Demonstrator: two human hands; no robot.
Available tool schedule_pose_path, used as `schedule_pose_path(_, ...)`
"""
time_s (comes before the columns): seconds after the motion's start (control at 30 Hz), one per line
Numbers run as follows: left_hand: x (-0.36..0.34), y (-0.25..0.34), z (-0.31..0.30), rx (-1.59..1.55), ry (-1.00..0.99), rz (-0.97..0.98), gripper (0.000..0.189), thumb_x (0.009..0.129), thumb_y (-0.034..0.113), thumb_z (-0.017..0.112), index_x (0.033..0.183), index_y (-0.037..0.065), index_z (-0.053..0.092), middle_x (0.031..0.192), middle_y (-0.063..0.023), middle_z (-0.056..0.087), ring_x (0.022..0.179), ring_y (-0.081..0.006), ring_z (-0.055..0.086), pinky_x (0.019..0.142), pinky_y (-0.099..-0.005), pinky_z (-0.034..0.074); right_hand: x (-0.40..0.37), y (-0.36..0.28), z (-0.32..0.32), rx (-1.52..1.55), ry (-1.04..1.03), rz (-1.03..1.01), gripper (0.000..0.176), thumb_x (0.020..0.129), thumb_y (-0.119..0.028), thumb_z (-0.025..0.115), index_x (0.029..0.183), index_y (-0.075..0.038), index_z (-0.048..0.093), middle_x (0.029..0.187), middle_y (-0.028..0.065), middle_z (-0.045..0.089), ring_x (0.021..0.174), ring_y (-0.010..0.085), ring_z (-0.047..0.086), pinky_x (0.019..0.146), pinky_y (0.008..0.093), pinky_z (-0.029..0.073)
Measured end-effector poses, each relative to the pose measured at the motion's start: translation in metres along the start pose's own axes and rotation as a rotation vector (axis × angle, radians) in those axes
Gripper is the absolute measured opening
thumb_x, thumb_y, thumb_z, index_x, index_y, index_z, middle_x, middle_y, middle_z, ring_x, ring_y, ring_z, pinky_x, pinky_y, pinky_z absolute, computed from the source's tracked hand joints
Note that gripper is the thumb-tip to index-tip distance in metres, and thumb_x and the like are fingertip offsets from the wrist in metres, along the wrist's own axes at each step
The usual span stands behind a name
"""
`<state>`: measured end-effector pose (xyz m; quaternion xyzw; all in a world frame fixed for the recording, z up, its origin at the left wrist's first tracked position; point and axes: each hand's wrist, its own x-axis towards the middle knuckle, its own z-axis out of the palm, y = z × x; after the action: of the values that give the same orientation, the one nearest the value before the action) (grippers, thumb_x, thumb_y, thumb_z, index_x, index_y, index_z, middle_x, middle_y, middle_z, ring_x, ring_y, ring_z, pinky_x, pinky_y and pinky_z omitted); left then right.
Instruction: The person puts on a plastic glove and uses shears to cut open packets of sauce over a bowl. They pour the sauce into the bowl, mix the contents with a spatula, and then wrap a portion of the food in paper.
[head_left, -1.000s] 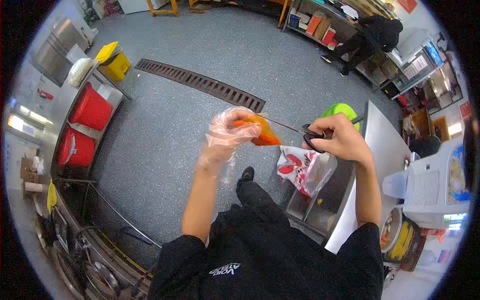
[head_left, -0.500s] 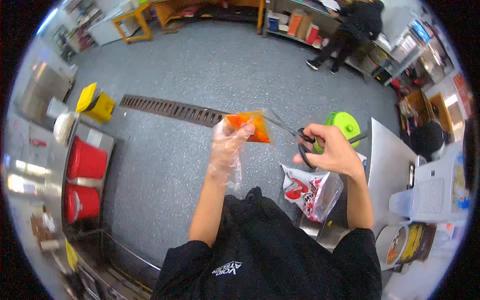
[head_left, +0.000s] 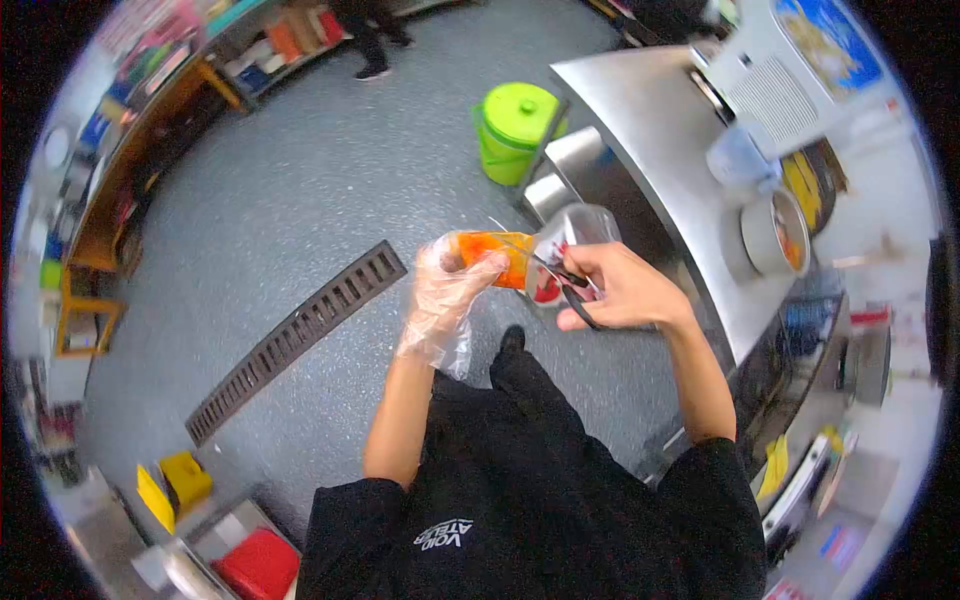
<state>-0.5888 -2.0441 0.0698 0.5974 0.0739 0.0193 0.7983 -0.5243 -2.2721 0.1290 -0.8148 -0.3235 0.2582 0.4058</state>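
My left hand [head_left: 450, 285], in a clear plastic glove, pinches a small clear packet of orange-red sauce [head_left: 515, 270] out in front of my body. My right hand [head_left: 628, 292] is bare. Its fingers are through the black handles of a pair of scissors [head_left: 577, 297], whose blades point left and overlap the packet's right side. Behind the scissors is a clear plastic bag [head_left: 590, 222] with red print, partly covered by my right hand.
A lidded green bucket [head_left: 522, 125] stands on the floor ahead. To the right runs a steel counter [head_left: 665, 110] bearing a pot [head_left: 775, 232]. A drain grate [head_left: 300, 335] crosses the floor at left. Another person's legs [head_left: 375, 35] show at the far top.
My view has turned to the right, bringing the counter and green bucket closer. The scissors have moved left, so their blades now lie across the sauce packet.
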Motion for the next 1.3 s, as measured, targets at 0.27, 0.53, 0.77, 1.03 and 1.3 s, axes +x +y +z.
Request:
schedule_pose_path(0.27,0.072,-0.101,0.094,0.078,-0.305,-0.238,0.027,0.084,0.013,0.073,0.106,-0.001,0.064,0.1,-0.0065,0.068,0.089,-0.0143,0.064,0.082,-0.0307,0.052,-0.059,0.128,-0.019,0.197,0.149,0.157,0.049,0.079,-0.026,0.08,0.064,-0.01,0.037,0.059,-0.009,0.033,0.057,0.0024,0.031,0.048,0.0235,0.024)
schedule_pose_path(0.53,0.126,-0.221,0.166,0.101,-0.352,-0.403,0.026,0.085,0.013,0.073,0.106,0.0,0.067,0.098,-0.0046,0.068,0.087,-0.0119,0.063,0.08,-0.0293,0.052,-0.092,0.265,-0.016,0.598,0.217,0.411,0.035,0.082,-0.027,0.079,0.071,-0.009,0.05,0.063,-0.0084,0.043,0.059,0.003,0.037,0.05,0.0244,0.029)
schedule_pose_path(0.77,0.146,-0.236,0.199,0.175,-0.377,-0.432,0.025,0.085,0.013,0.073,0.106,-0.001,0.067,0.096,-0.003,0.068,0.085,-0.0106,0.062,0.079,-0.0279,0.052,-0.103,0.292,-0.051,0.399,0.273,0.56,0.047,0.078,-0.032,0.082,0.06,-0.01,0.044,0.057,-0.0084,0.037,0.054,0.0031,0.034,0.047,0.0258,0.025)
schedule_pose_path(1.03,0.152,-0.253,0.205,0.216,-0.335,-0.441,0.024,0.086,0.016,0.071,0.104,0.0,0.068,0.094,-0.0026,0.069,0.084,-0.0102,0.062,0.077,-0.0276,0.052,-0.1,0.314,-0.051,0.627,0.212,0.511,0.042,0.081,-0.035,0.078,0.064,-0.01,0.05,0.059,-0.0103,0.039,0.054,0.0037,0.034,0.047,0.0253,0.026)
schedule_pose_path(1.3,0.156,-0.257,0.21,0.302,-0.3,-0.447,0.028,0.086,0.019,0.072,0.106,0.0,0.068,0.095,-0.0027,0.069,0.085,-0.0106,0.063,0.078,-0.0277,0.052,-0.088,0.343,-0.049,0.628,0.15,0.526,0.038,0.084,-0.038,0.075,0.069,-0.01,0.053,0.061,-0.0109,0.045,0.055,0.0019,0.036,0.048,0.0234,0.026)
